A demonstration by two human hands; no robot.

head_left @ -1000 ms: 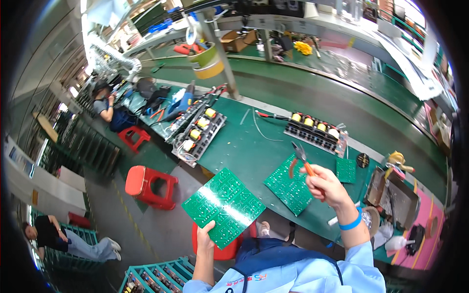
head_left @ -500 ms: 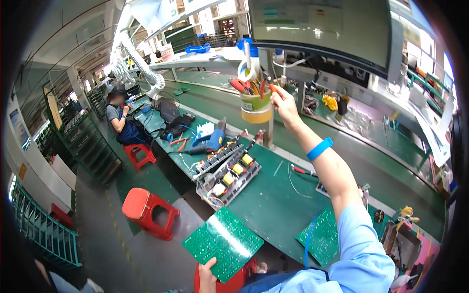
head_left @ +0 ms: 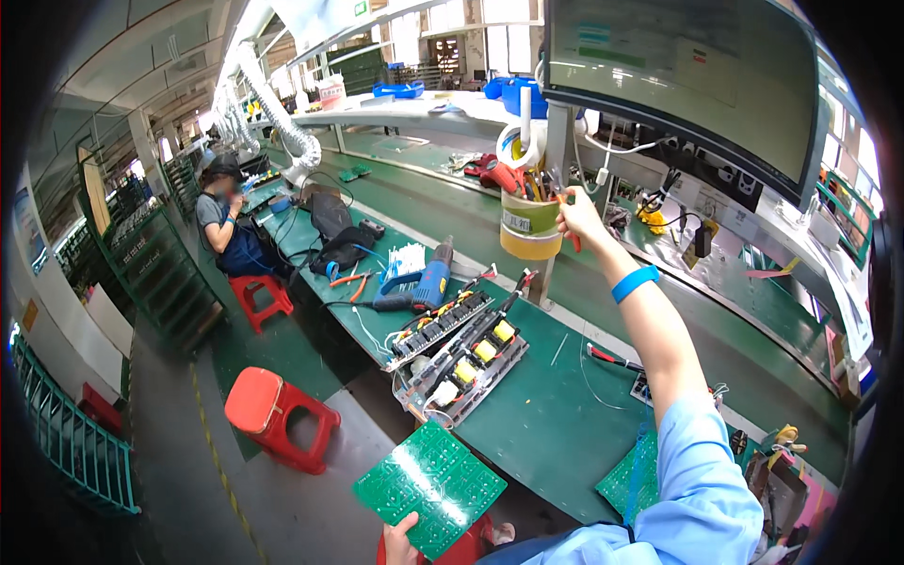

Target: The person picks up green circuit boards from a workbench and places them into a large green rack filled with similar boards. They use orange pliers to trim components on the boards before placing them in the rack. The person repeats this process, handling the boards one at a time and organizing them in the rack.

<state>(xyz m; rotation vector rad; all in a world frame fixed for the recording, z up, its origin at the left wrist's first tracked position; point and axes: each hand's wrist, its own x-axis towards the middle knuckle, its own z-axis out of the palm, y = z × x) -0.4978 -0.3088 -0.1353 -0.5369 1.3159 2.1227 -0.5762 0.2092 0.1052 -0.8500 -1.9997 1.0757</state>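
Observation:
My left hand [head_left: 400,540] pinches the lower edge of a green circuit board [head_left: 431,485], held tilted in front of the bench with light glaring across it. Stretched far forward, my right hand [head_left: 581,218] is closed around the orange handles of a pair of pliers [head_left: 572,232]. Their metal jaws point up beside the rim of a green and yellow tool cup [head_left: 529,229]. In that cup stand a red-handled tool [head_left: 505,177] and several others. A roll of tape [head_left: 521,149] sits over the cup on a white post.
On the green bench [head_left: 527,414] lie electronic assemblies [head_left: 466,363], a blue heat gun [head_left: 433,280] and another circuit board [head_left: 629,478]. A monitor [head_left: 678,85] hangs above right. Red stools [head_left: 281,414] stand left; a seated person [head_left: 224,221] works farther off.
The view has shifted, so the bench things sit a little differently. My right hand has turned over beside the cup, and the orange handles now hang below its fingers. The left hand keeps the board.

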